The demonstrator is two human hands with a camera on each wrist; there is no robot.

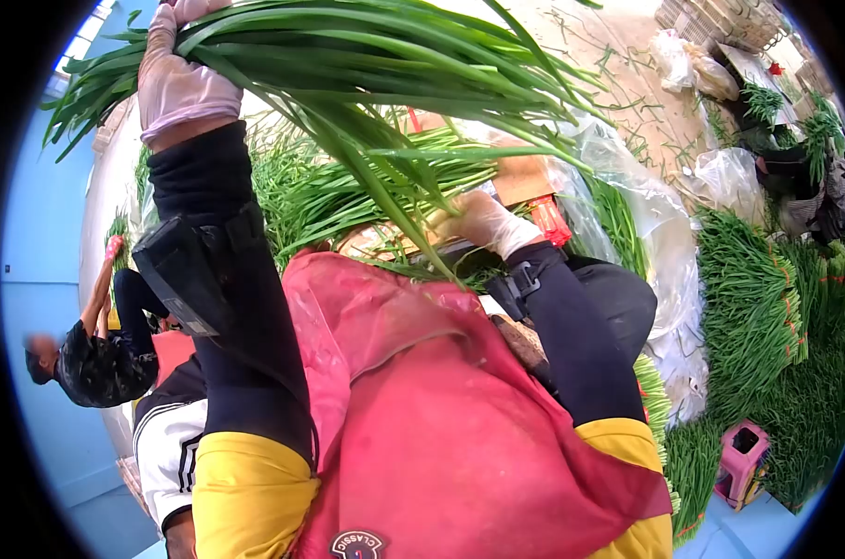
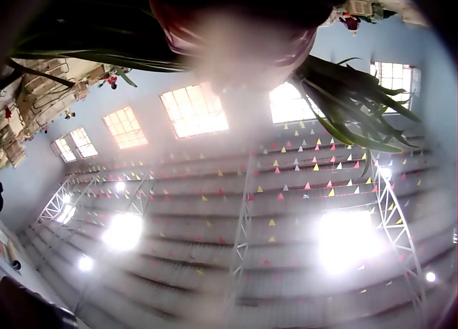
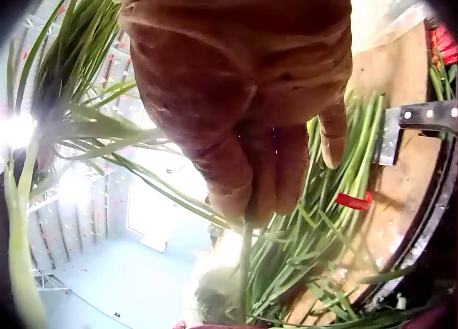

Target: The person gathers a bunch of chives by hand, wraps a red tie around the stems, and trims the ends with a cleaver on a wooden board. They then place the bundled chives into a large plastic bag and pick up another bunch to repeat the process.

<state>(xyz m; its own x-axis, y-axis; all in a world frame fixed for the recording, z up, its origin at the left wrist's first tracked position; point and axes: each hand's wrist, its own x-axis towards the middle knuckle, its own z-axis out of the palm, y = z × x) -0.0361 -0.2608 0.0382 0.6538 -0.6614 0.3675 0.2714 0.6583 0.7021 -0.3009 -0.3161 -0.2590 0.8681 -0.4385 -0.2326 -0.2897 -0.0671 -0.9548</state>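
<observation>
My gloved left hand (image 1: 182, 84) grips a large bunch of garlic chives (image 1: 385, 70), raised at the top of the head view, leaves spreading right. In the left wrist view glare blurs this hand. Lower down, my gloved right hand (image 1: 492, 225) is over the work surface. The right wrist view has its fingers curled, pinching a thin green stalk (image 3: 245, 272) that hangs below the fingertips. Beneath it more chives (image 3: 315, 221) lie on a round wooden board (image 3: 404, 193), with a red band (image 3: 354, 201) across them. A knife (image 3: 426, 116) rests at the board's edge.
Banded bundles of chives (image 1: 749, 298) stand at the right, near a pink stool (image 1: 743, 461). Clear plastic sheeting (image 1: 665, 233) drapes beside the work surface. Another person (image 1: 106, 359) sits at the left. A red apron (image 1: 460, 419) covers my lap.
</observation>
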